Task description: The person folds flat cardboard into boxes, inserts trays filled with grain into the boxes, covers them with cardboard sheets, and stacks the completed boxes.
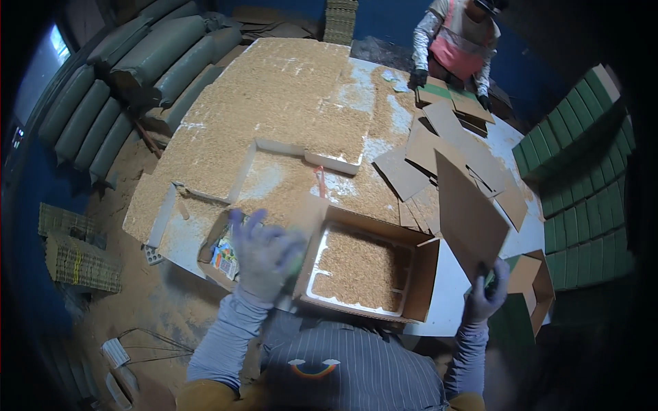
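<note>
My left hand (264, 259), gloved and blurred by motion, is raised beside the left wall of an open cardboard box (420, 280). Its fingers are spread, and I see nothing held in them. Inside the box sits a white tray (321, 267) filled with tan, husk-like loose material (362, 269). My right hand (486, 295), also gloved, grips the lower corner of a flat cardboard sheet (468, 221), which stands tilted upright right of the box. Under my left hand, a smaller carton (209, 249) holds colourful printed packets (225, 259).
Loose tan material (277, 87) covers much of the white table (442, 303), with white barrier strips (241, 174) across it. Cardboard sheets (457, 144) lie at right, near a co-worker (457, 46) handling cartons. Green boxes (570, 205) are stacked right, filled sacks (159, 56) left. An open green carton (514, 318) stands by my right hand.
</note>
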### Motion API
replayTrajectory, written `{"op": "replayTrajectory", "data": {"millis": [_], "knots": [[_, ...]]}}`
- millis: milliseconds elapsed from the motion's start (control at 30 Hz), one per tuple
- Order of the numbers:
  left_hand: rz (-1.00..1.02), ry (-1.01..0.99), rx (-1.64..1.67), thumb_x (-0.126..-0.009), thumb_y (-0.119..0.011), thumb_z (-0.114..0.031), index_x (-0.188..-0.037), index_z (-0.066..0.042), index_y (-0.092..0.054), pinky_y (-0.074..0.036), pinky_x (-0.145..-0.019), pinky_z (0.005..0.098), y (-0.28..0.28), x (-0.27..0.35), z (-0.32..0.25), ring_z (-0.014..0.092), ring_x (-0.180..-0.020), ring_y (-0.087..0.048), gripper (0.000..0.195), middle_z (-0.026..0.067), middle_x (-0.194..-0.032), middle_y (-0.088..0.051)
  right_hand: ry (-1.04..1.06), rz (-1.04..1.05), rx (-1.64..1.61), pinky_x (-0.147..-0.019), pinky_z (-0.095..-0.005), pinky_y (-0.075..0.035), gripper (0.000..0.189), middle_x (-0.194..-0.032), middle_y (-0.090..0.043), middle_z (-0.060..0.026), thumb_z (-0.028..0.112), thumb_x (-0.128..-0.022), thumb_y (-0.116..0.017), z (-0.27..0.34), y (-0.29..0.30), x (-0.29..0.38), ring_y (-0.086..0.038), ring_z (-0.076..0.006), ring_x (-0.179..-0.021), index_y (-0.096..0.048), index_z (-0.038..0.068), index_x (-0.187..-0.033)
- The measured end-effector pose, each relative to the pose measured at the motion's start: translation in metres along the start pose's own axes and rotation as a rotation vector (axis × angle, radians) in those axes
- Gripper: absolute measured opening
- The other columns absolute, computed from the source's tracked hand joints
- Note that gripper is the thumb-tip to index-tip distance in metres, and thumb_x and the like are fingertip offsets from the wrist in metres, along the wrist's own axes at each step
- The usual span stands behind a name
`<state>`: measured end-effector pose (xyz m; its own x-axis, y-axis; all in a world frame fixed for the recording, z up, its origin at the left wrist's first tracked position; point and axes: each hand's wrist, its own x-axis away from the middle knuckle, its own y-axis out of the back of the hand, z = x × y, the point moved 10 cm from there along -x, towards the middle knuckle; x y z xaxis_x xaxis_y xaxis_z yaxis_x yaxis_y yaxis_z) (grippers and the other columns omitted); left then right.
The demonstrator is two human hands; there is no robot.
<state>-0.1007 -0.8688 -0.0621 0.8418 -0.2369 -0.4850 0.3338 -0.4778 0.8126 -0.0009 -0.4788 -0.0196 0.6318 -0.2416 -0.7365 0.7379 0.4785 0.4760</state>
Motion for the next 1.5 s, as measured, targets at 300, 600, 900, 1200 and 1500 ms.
{"op": "replayTrajectory", "data": {"millis": [300,600,900,1200,1500], "knots": [[0.125,-0.068,0.242,-0.081,-0.07,-0.016,-0.105,-0.011,-0.064,-0.032,-0.109,0.0499,-0.003,-0.031,-0.051,0.033,-0.12,-0.048,0.025,0.0088,-0.112,-0.059,0.587,1.268,0.045,-0.073,-0.0323,-0.053,0.024,-0.097,-0.059,-0.0046,0.017,-0.087,-0.053,0.097,-0.151,0.118,-0.059,-0.0208,-0.092,-0.056,0.014,-0.11],[0.858,-0.375,-0.307,-0.088,-0.056,-0.02,-0.092,-0.012,-0.067,-0.046,-0.085,0.0424,-0.146,0.021,-0.116,0.024,-0.106,-0.056,0.014,0.0047,-0.1,-0.062,0.617,1.432,-0.07,-0.086,-0.0387,-0.049,0.02,-0.101,-0.064,-0.0074,0.022,-0.091,-0.053,0.085,-0.181,0.179,-0.062,-0.0255,-0.098,-0.064,0.014,-0.106],[0.481,-0.693,-0.121,-0.09,-0.06,-0.036,-0.129,-0.019,-0.054,-0.041,-0.102,0.0539,-0.103,-0.008,-0.144,0.038,-0.133,-0.04,0.043,0.0167,-0.144,-0.042,0.333,0.855,0.344,-0.081,-0.0399,-0.049,0.029,-0.097,-0.057,-0.0086,0.021,-0.082,-0.064,0.056,-0.122,0.048,-0.059,-0.0274,-0.091,-0.056,0.011,-0.108],[0.645,-0.172,0.443,-0.091,-0.058,-0.011,-0.132,-0.011,-0.055,-0.051,-0.092,0.0382,-0.08,-0.02,-0.067,0.028,-0.114,-0.059,0.042,0.0183,-0.127,-0.057,0.183,0.697,0.006,-0.092,-0.0382,-0.049,0.029,-0.104,-0.067,-0.0111,0.015,-0.084,-0.061,0.04,-0.101,0.031,-0.059,-0.0288,-0.111,-0.063,0.008,-0.113],[0.945,0.351,0.679,-0.1,-0.037,-0.058,-0.149,-0.003,-0.033,-0.036,-0.107,0.0357,-0.209,0.09,0.073,0.026,-0.126,-0.047,0.073,0.0155,-0.145,-0.044,-1.363,0.921,-0.791,-0.101,-0.0334,-0.045,0.074,-0.137,-0.05,-0.0181,0.041,-0.088,-0.07,-0.073,-0.155,0.179,-0.051,-0.0207,-0.123,-0.043,-0.004,-0.14]]}}
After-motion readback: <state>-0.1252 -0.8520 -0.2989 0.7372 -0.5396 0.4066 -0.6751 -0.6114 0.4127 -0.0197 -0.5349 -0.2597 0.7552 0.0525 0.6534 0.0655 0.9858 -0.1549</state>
